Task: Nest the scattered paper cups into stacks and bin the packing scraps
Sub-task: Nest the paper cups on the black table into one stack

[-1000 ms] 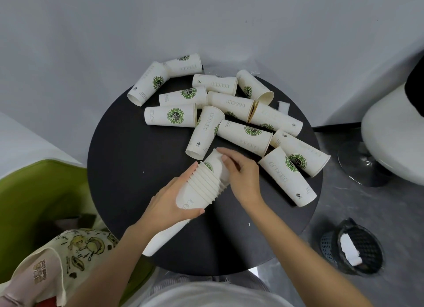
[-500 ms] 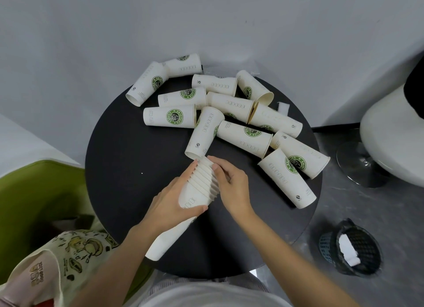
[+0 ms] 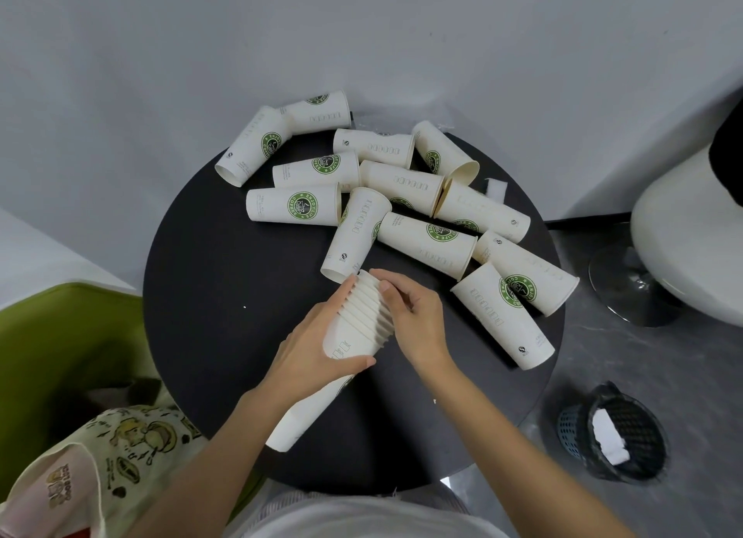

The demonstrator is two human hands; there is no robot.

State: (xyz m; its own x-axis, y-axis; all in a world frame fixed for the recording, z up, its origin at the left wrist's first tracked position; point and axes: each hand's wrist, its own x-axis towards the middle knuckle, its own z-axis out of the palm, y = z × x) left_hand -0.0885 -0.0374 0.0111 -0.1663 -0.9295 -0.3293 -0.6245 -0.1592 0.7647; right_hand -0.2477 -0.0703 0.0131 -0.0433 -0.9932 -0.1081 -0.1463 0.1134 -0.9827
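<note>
Left hand (image 3: 317, 348) gripping nested stack (image 3: 362, 320) over table (image 3: 225, 296), right hand (image 3: 414, 316) pinching its rim end. About dozen loose cups (image 3: 426, 244) lying beyond, not yet nested. White scrap (image 3: 495, 187), probably packing, lying near far edge.

Printed in white on a green round badge on the left cup (image 3: 293, 206): "ENJOY LIFE" round one half of the ring, "COFFEE" round the other, and a script "Coffee" in the middle. Same badge legible on the cup behind it (image 3: 317, 170), as "ENJOY" and "COFFEE" on the right cup (image 3: 526, 284), and only as "COFFEE" on the middle cup (image 3: 428, 242). Too small to read: the boxed words on the nested stack (image 3: 354, 336), the round marks near the cups' bases, and the lettering on the tote bag (image 3: 100, 477).
</note>
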